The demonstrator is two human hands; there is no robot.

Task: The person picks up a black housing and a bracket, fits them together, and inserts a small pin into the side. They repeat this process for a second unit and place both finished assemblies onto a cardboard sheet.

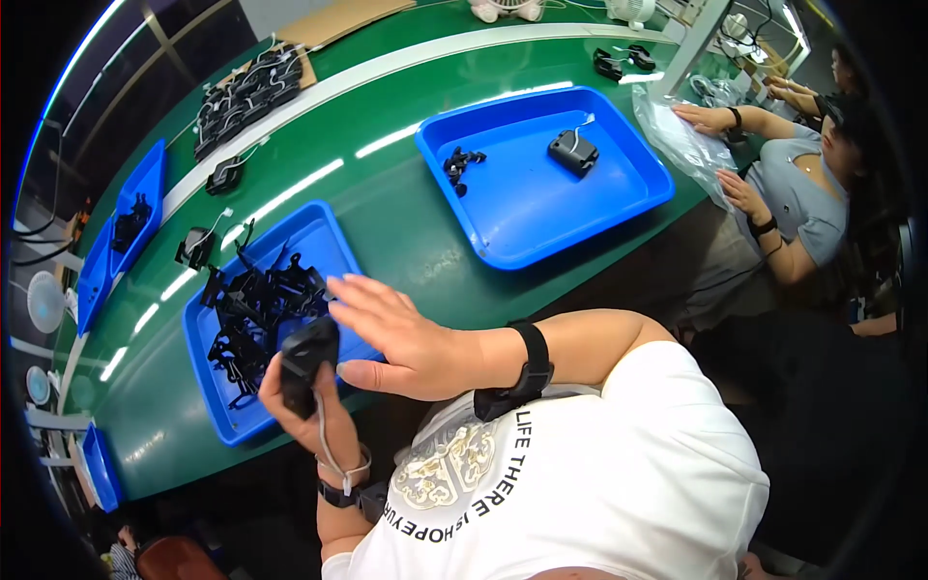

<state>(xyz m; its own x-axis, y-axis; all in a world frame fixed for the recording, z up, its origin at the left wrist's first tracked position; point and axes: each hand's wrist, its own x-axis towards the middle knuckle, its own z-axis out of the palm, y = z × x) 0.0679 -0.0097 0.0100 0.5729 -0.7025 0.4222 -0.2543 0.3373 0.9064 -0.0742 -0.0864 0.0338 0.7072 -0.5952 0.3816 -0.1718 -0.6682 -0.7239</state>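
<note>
- Up close, the left hand (pixel 302 396) is gripping one black motor unit (pixel 307 356), fingers wrapped around it, just above the near blue tray (pixel 319 232).
- Beside it, the right hand (pixel 401 338) is hovering, fingers spread flat, holding nothing.
- Further along, a second blue tray (pixel 619 198) is carrying one black unit (pixel 573 152).

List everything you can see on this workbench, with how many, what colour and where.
black part with cord: one, black, held in the left hand
near tray: one, blue, in front of the person, holds a heap of black clips
far tray: one, blue, to the right, holds a small black unit and a few black bits
side trays: at least two, blue, left edge
table: one, green
co-worker: one, grey top, far right
left hand: grips the part
right hand: open, fingers spread, beside the part
</note>
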